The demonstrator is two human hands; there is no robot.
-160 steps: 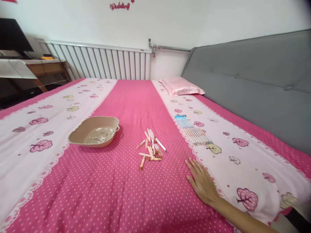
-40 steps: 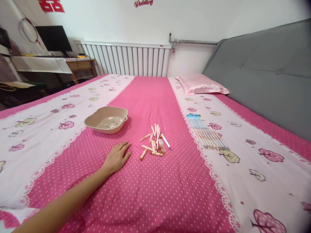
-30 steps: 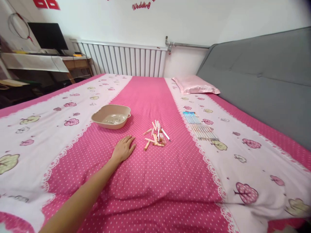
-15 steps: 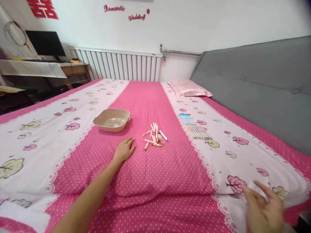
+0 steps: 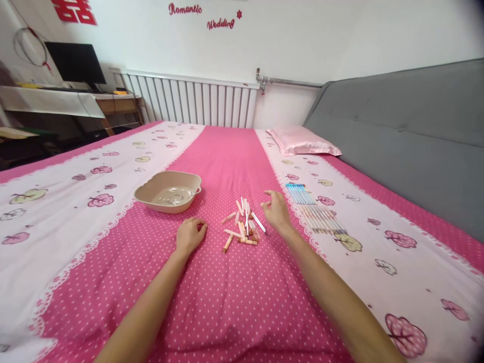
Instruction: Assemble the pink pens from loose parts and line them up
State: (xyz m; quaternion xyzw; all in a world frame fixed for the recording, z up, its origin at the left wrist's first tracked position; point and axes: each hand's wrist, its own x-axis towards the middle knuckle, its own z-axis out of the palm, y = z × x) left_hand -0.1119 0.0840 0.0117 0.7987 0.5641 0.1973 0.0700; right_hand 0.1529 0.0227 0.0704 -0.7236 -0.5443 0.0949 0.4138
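A small heap of orange and white pen parts (image 5: pixel 242 223) lies on the pink dotted bedspread (image 5: pixel 227 297). My left hand (image 5: pixel 190 235) rests on the spread just left of the heap, fingers curled down and holding nothing. My right hand (image 5: pixel 276 209) hovers at the heap's right edge, fingers loosely apart and bent, with nothing in them. A beige heart-shaped bowl (image 5: pixel 168 190) with white scraps inside sits beyond my left hand. A neat row of assembled pens (image 5: pixel 314 213) with blue ends lies to the right of my right hand.
A pink pillow (image 5: pixel 302 140) lies at the far right by the grey padded headboard (image 5: pixel 408 136). A white radiator (image 5: pixel 189 103) lines the back wall. A desk with a dark monitor (image 5: pixel 74 63) stands at the far left.
My right hand has come up from the near right edge of the bed to the right side of the heap. My left hand's fingers have curled in slightly.
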